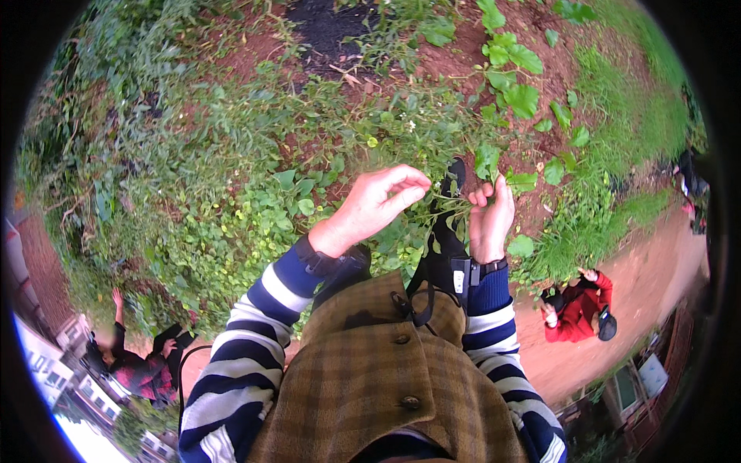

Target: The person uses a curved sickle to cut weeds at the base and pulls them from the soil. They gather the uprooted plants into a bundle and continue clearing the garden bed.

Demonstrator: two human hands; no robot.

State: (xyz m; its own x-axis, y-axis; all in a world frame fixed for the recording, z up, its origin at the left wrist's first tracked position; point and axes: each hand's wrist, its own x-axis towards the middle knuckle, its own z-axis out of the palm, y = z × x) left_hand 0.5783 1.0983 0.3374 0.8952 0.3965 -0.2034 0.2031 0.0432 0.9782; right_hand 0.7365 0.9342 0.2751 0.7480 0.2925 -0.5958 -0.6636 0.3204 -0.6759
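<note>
My right hand (492, 223) grips a bunch of thin leafy green stems (454, 205), which stick out leftward from the fingers. Across from it, my left hand (376, 202) is loosely curled, its thumb and fingertips slightly apart near the tips of those stems. I see nothing held in it. Both hands are in front of my body, over low green plants (272, 214). One black shoe (456, 173) shows between the hands, partly behind the stems. Broad-leaved vine plants (521, 101) grow on bare soil just beyond my right hand.
Dense weeds (191, 133) spread to the left, and a dark burnt-looking patch (330, 29) lies ahead. Grass (625, 116) borders a dirt path (642, 266) at right. A person in red (579, 309) is at right; another person (145, 370) is at lower left, near buildings (92, 393).
</note>
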